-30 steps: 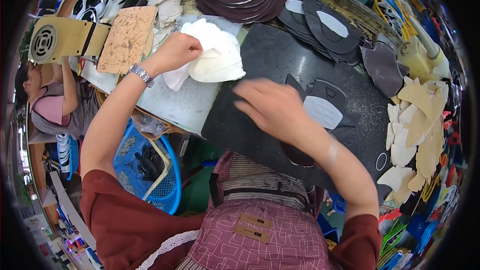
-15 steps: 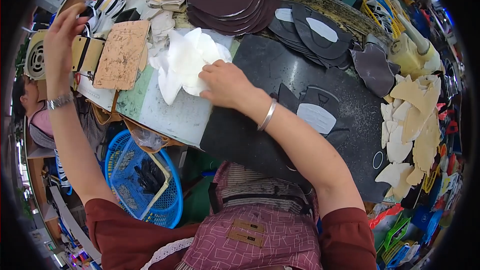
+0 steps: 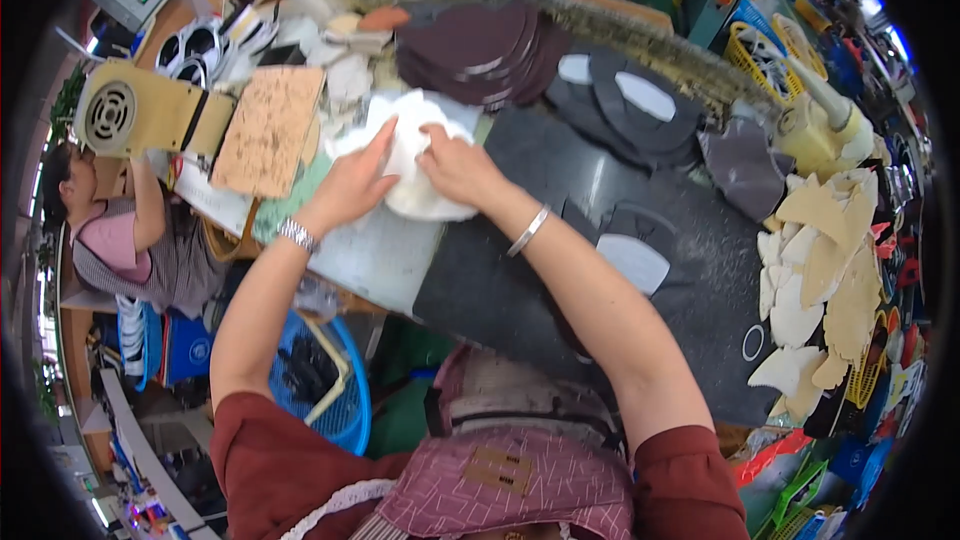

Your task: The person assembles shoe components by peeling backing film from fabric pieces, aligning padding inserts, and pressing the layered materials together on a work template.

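Back w/ L hand (image 3: 347, 190) from far L, joining R hand (image 3: 466, 173) at white pcs (image 3: 418, 200) on worktop (image 3: 385, 270); so handling 2-handed now. Keeping L fingers extended, R curled; can't tell if pinching.

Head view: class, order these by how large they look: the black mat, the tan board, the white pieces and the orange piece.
1. Black mat
2. Tan board and white pieces: too alike to rank, as the white pieces are partly covered
3. Orange piece

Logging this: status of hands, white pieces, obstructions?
Left hand at left of white pieces, right hand at right. Hands partly cover pieces. No other obstruction seen.
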`<state>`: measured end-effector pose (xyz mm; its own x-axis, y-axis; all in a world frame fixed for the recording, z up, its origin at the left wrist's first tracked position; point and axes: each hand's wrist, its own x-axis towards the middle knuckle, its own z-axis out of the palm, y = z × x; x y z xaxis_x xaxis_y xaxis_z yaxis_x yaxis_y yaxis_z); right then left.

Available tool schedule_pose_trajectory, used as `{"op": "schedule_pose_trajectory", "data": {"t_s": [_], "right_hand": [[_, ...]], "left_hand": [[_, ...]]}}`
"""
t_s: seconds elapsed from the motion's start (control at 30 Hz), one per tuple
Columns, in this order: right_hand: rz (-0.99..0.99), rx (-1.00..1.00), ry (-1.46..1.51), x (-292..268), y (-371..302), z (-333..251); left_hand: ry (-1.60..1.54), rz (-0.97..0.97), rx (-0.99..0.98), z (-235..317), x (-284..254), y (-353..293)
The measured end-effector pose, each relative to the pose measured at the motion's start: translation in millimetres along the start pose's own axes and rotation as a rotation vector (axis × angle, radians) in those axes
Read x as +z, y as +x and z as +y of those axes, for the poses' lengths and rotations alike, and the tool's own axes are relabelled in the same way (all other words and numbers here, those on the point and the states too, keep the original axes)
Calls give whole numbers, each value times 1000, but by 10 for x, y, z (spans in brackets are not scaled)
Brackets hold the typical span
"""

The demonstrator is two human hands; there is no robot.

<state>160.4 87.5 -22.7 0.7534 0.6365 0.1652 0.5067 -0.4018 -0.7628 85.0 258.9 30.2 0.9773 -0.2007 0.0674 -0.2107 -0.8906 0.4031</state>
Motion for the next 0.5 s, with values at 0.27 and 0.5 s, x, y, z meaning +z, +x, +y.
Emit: {"op": "schedule_pose_trajectory", "data": {"t_s": [0.27,0.5], "right_hand": [[5,14,795,73,7,-251],[131,-470,-371,385,-7,-54]], "left_hand": [[-17,371,32,-253,204,30],[-647,1510,8,-454,-1735,315]]}}
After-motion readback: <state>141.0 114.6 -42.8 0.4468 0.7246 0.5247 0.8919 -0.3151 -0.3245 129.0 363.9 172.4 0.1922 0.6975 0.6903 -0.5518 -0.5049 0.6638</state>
